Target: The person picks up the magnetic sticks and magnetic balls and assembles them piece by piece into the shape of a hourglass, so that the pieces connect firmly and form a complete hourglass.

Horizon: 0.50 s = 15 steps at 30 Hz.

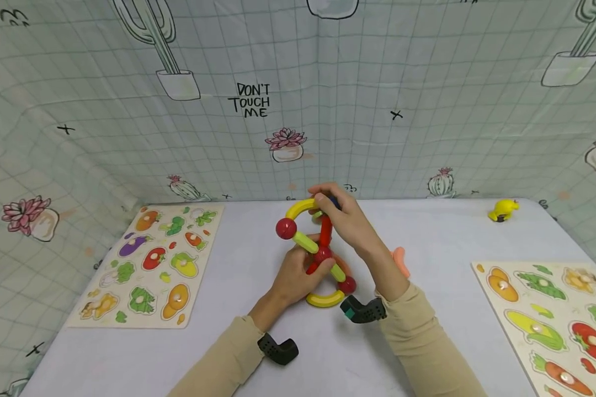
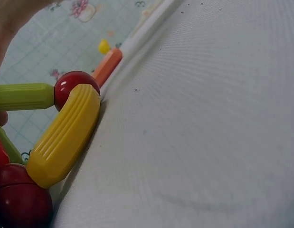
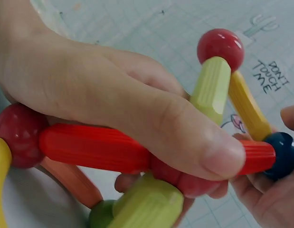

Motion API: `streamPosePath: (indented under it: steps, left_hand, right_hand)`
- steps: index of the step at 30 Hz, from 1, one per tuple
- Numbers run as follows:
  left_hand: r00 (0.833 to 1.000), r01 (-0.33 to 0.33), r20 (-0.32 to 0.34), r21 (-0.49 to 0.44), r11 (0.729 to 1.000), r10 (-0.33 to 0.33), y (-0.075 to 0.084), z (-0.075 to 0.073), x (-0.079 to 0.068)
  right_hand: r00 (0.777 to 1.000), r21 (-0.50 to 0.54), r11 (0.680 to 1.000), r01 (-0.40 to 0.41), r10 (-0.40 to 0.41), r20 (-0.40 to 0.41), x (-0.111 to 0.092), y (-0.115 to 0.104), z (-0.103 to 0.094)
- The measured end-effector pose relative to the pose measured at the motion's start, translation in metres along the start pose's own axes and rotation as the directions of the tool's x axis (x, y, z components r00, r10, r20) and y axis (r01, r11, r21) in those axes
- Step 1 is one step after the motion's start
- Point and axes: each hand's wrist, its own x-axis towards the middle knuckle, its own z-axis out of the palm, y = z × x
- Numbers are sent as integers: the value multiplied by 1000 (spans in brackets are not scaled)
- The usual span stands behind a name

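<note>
Both hands hold a toy built from ribbed rods and balls. My left hand (image 1: 300, 275) grips its middle, the thumb lying over a red ball (image 1: 323, 254) where light green and red rods meet. At the upper end my right hand (image 1: 345, 218) pinches the toy by a blue ball (image 3: 279, 154) and the end of a curved yellow rod (image 1: 299, 208). Another red ball (image 1: 286, 228) juts out to the left. Lowest are a third red ball (image 1: 347, 285) and a second curved yellow rod (image 2: 66, 137), close over the table in the left wrist view.
A loose salmon-coloured curved rod (image 1: 400, 261) lies right of the hands, partly behind the right forearm. Vegetable puzzle boards lie at left (image 1: 198, 275) and right (image 1: 496, 317). At the back right sits a small yellow toy (image 1: 503, 210). Patterned cloth (image 1: 357, 110) hangs behind the table.
</note>
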Motion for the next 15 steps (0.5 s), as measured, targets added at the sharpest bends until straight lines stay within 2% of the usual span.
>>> streamPosePath:
  steps: [4,7,11,15]
  left_hand:
    - [999,33,-17,16,999,-32,1,0,1]
    - [999,15,-38,20,1000,-15,-8,2,0]
    - [999,-3,-52,22,1000,5,-9,2,-1]
    - [998,5,-63,63,998,-2,-10,2,0]
  right_hand:
    - [998,-38,999,-13,15,56,0,0,-8]
    - [996,-97,995,-32,41,83,-2,1,-14]
    - [995,-165,985,-47,61,78,-4,3,-24]
    - [994,-238,968,-80,96,57,-5,10,-41]
